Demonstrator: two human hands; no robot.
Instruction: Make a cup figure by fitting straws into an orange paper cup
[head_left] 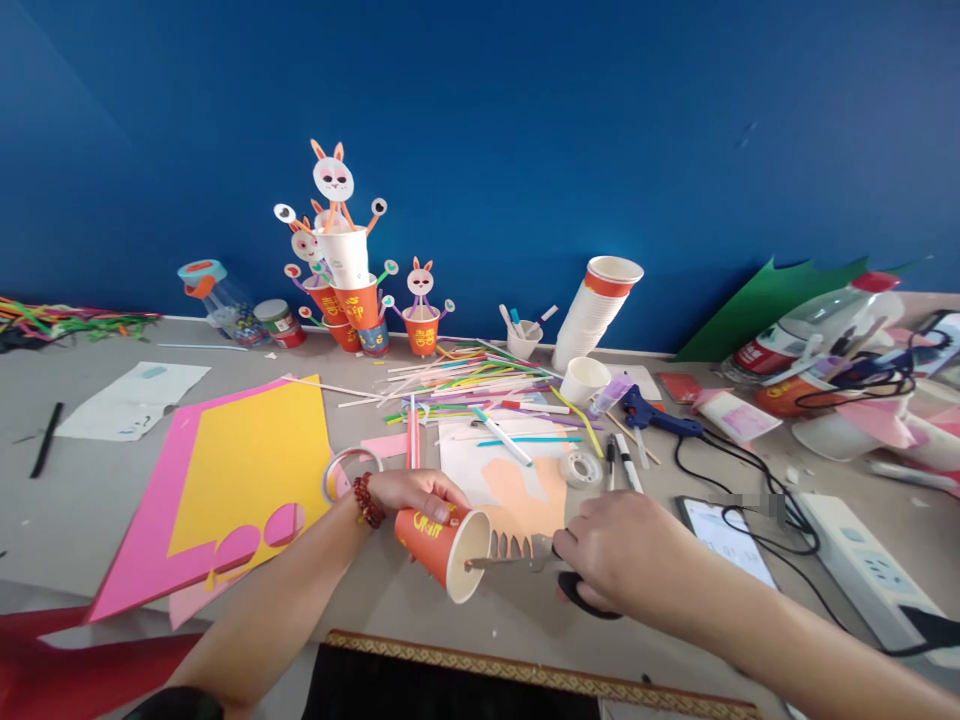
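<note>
My left hand (416, 492) is closed round an orange paper cup (439, 545), held on its side with the white mouth facing right. My right hand (619, 550) grips black-handled scissors (525, 555) with zigzag blades. The blade tips reach into the cup's rim. A bead bracelet sits on my left wrist. Both hands hover just above the grey table (75, 520), near its front edge.
Yellow and pink card sheets (240, 470) lie at left. Coloured straws (480, 390), a tape roll (581, 468), a blue glue gun (652, 415), a cup stack (596, 315) and rabbit cup figures (349, 270) stand behind. A phone (724, 535) and power strip (862, 565) lie right.
</note>
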